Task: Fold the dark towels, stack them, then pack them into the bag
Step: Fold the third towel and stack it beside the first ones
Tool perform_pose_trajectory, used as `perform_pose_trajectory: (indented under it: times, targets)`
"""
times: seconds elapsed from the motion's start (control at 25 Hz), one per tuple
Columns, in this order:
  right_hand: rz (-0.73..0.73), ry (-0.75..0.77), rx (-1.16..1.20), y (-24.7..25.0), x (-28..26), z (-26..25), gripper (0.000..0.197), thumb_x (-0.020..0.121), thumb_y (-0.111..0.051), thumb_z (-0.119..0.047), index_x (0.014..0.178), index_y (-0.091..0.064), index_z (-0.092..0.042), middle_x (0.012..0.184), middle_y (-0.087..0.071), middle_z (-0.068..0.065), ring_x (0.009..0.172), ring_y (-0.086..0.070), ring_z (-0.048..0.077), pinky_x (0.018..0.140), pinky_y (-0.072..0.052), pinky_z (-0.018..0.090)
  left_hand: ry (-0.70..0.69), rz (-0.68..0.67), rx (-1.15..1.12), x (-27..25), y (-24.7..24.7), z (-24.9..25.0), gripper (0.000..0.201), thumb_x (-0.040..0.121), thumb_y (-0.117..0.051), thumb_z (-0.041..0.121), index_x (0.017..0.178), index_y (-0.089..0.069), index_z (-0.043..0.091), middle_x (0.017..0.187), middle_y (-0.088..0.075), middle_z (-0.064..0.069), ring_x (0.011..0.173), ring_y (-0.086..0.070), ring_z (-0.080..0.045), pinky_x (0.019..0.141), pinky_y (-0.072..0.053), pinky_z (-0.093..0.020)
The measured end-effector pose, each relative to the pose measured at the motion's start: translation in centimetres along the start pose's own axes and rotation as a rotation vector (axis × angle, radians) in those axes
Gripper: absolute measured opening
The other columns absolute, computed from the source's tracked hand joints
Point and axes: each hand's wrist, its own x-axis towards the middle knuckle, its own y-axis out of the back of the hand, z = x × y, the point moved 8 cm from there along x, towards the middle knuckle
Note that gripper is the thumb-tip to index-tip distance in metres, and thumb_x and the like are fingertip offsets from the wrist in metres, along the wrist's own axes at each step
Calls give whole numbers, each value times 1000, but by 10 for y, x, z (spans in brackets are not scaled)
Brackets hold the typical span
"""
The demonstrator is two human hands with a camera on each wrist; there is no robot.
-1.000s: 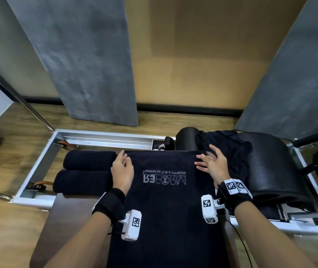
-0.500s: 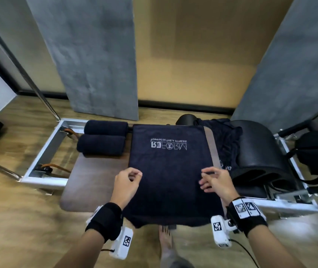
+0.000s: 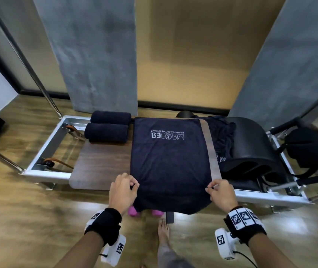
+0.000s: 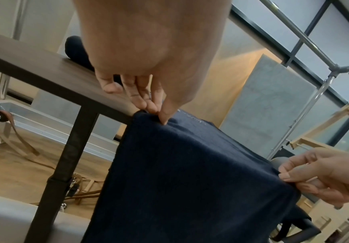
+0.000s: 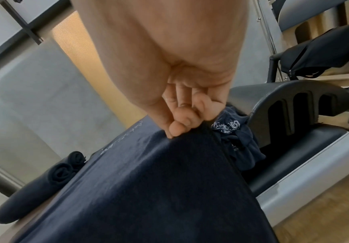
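A dark navy towel [image 3: 168,157] with white lettering lies spread on the brown table [image 3: 100,161], its near end hanging over the front edge. My left hand [image 3: 124,190] pinches the towel's left edge at the table's front [image 4: 159,115]. My right hand [image 3: 220,192] pinches the right edge [image 5: 177,131]. Two rolled dark towels [image 3: 108,127] lie at the table's far left. A crumpled dark towel [image 3: 221,136] sits to the right, against a black curved pad. A black bag [image 3: 312,149] hangs at the far right.
The table stands over a metal-framed exercise machine [image 3: 44,151] on a wooden floor. A black curved barrel pad [image 3: 251,146] is on the right. My bare foot [image 3: 164,233] and pink objects [image 3: 135,210] are below the table's front edge. Grey panels stand behind.
Both hands drew back from the towel's far end to its near part and now pinch its side edges. The view has pulled back from the table.
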Motion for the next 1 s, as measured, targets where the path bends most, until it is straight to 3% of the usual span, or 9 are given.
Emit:
perform_pose_trajectory:
  times: [0.12, 0.24, 0.36, 0.44, 0.52, 0.64, 0.76, 0.84, 1.0]
  targets:
    - [-8, 54, 76, 10, 9, -34, 18, 89, -77, -11, 74, -67, -13, 50, -67, 6, 42, -58, 12, 56, -48, 29, -63, 82, -73, 17, 17, 23, 16, 95, -73, 21, 83, -66, 27, 84, -51, 11, 90, -54, -18, 83, -49, -43]
    - [-30, 168, 264, 20, 32, -98, 15, 95, -70, -6, 82, -64, -6, 51, -66, 10, 35, -49, 18, 42, -40, 28, -132, 171, -168, 56, 40, 66, 16, 96, -71, 24, 83, -65, 30, 73, -46, 12, 75, -50, -10, 71, -46, -38]
    - [-40, 261, 338, 22, 66, -168, 12, 98, -66, -5, 88, -60, -3, 56, -68, 14, 36, -51, 22, 37, -38, 26, -113, 192, -270, 115, 48, 104, 16, 97, -69, 29, 83, -63, 31, 62, -57, 10, 66, -58, -5, 61, -44, -32]
    - [-72, 260, 367, 16, 89, -200, 9, 100, -63, -6, 92, -58, -4, 66, -71, 21, 42, -56, 26, 37, -40, 27, -107, 140, -356, 149, 39, 123, 13, 100, -66, 25, 88, -65, 30, 68, -69, 14, 74, -68, -6, 72, -55, -34]
    - [-136, 216, 427, 5, 105, -212, 4, 101, -61, -3, 103, -57, -3, 80, -72, 27, 48, -59, 28, 41, -47, 29, -79, 52, -468, 167, 24, 129, 8, 104, -63, 22, 105, -70, 24, 87, -78, 11, 91, -73, -11, 91, -58, -38]
    - [-154, 122, 452, -6, 112, -183, 19, 99, -62, 3, 117, -56, -1, 82, -68, 25, 49, -57, 25, 45, -48, 31, -15, 30, -433, 158, 9, 100, 23, 104, -62, 32, 123, -69, 21, 102, -73, 8, 98, -69, -10, 97, -56, -38]
    - [-122, 7, 329, -15, 104, -115, 19, 95, -69, 0, 111, -59, 3, 66, -64, 18, 39, -51, 22, 36, -40, 26, 95, 38, -272, 131, 1, 42, 17, 97, -71, 38, 104, -71, 22, 86, -69, 9, 90, -69, -18, 86, -56, -37]
    - [-134, -55, 182, -20, 90, -74, 24, 90, -78, -10, 103, -59, -5, 56, -64, 14, 34, -48, 21, 34, -36, 23, 154, -51, -154, 109, -9, 11, 21, 90, -79, 43, 92, -69, 25, 78, -68, 8, 87, -70, -22, 80, -56, -36]
    - [-213, -107, 113, -35, 69, -39, 25, 91, -77, -13, 99, -54, -5, 50, -63, 14, 28, -40, 21, 35, -27, 21, 216, -212, -38, 85, -27, -5, 22, 87, -80, 47, 87, -68, 29, 84, -72, 8, 92, -69, -20, 83, -56, -37]
